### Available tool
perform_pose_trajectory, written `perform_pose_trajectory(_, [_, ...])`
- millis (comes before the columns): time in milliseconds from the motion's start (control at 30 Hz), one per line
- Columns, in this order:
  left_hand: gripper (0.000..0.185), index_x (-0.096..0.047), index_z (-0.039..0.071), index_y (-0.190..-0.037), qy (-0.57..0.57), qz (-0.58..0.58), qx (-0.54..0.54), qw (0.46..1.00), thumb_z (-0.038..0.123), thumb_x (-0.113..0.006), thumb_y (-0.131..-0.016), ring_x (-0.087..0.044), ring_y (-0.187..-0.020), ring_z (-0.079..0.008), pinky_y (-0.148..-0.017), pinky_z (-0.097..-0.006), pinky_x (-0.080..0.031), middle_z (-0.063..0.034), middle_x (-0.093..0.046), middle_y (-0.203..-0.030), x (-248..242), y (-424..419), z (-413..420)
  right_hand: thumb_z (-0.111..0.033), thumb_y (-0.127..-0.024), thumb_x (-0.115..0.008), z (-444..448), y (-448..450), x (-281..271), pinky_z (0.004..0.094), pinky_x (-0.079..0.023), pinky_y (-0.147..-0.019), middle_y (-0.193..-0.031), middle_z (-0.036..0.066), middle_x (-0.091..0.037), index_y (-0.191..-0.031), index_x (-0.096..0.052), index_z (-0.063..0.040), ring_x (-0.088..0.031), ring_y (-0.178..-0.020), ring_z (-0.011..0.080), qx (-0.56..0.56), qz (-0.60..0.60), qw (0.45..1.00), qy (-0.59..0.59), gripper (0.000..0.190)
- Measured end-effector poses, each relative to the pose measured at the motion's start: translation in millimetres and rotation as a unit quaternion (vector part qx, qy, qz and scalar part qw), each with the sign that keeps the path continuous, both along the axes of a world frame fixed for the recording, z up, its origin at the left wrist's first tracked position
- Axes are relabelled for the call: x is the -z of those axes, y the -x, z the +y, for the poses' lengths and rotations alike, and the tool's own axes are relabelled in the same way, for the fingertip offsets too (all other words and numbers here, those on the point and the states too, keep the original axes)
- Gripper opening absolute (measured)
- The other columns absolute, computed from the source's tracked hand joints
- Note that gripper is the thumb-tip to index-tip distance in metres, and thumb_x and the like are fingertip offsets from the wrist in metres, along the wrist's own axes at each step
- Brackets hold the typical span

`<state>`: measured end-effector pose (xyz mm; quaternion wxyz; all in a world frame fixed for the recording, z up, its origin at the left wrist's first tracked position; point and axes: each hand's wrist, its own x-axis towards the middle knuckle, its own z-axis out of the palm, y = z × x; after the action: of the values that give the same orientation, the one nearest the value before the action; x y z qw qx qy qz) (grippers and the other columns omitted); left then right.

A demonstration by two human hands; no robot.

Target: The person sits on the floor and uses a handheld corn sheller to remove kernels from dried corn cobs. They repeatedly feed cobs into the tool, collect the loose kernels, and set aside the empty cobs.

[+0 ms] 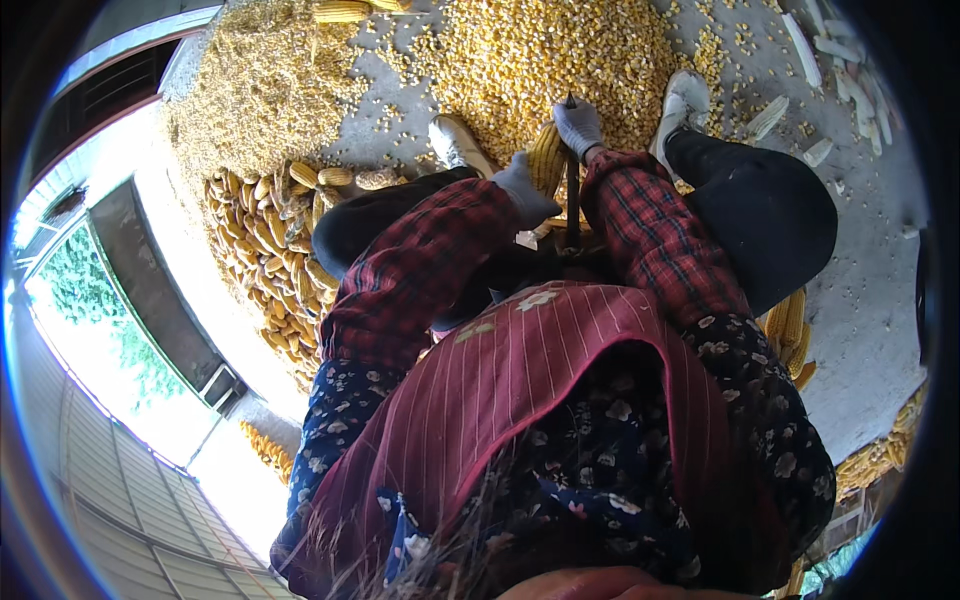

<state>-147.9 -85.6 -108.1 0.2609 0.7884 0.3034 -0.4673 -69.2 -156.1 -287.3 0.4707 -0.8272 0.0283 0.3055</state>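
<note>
My left hand [523,191], in a light grey glove, is closed on the lower part of an ear of dried corn [547,160] that slants upward between my knees. My right hand [578,127], gloved too, grips a dark, narrow rod-like tool [573,196] near its upper end; the tip shows above my fist. The rod stands just right of the ear and runs down toward my lap, where its lower end is partly hidden. Beyond both hands spreads a large heap of loose corn kernels [555,60].
Whole corn ears [262,240] are piled at the left, below a spread of kernels and chaff [255,97]. Bare cobs [855,75] lie at the upper right. More ears [787,330] rest beside my right knee. My shoes [684,101] flank the kernel heap.
</note>
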Motion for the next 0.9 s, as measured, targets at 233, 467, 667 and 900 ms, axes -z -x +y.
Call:
perform_pose_trajectory(233, [0.056,-0.036,0.008,-0.112,0.243,-0.067,-0.349,0.902,0.02,-0.069,-0.069,-0.056,-0.053,-0.0213,-0.039,-0.0342,-0.047,-0.012,-0.054,-0.075,53,24,21,-0.026,-0.073,-0.056,2,-10,17,0.0296,-0.038,-0.048,-0.056,0.001,-0.052,-0.064,-0.056,-0.006,-0.049,-0.053,0.011,0.026,0.149,0.985,-0.081,0.022])
perform_pose_trajectory(467, [0.051,-0.039,0.009,-0.114,0.262,-0.022,-0.52,0.813,0.023,-0.065,-0.072,-0.053,-0.049,-0.0196,-0.035,-0.0303,-0.044,-0.0092,-0.054,-0.076,45,28,9,-0.033,-0.072,-0.053,4,-8,31,0.0359,-0.043,-0.057,-0.067,0.011,-0.06,-0.078,-0.061,-0.003,-0.056,-0.063,0.0221,0.04,0.127,0.977,-0.168,0.031])
perform_pose_trajectory(667, [0.086,-0.029,0.005,-0.126,-0.007,-0.122,-0.131,0.984,0.03,-0.073,-0.056,-0.055,-0.097,-0.0257,-0.079,-0.0349,-0.047,-0.0177,-0.054,-0.107,55,30,5,-0.021,-0.074,-0.058,-2,-10,1,0.0274,-0.042,-0.066,-0.088,0.004,-0.062,-0.096,-0.062,-0.004,-0.056,-0.077,0.0153,0.065,0.26,0.942,-0.203,0.028])
perform_pose_trajectory(900, [0.087,-0.028,0.003,-0.126,-0.046,-0.067,-0.035,0.996,0.029,-0.073,-0.056,-0.053,-0.1,-0.0314,-0.085,-0.0344,-0.043,-0.0211,-0.053,-0.108,56,7,-4,-0.029,-0.073,-0.053,2,-14,11,0.0325,-0.043,-0.056,-0.06,0.01,-0.06,-0.073,-0.063,-0.005,-0.056,-0.056,0.0202,0.003,0.017,0.999,0.035,0.026])
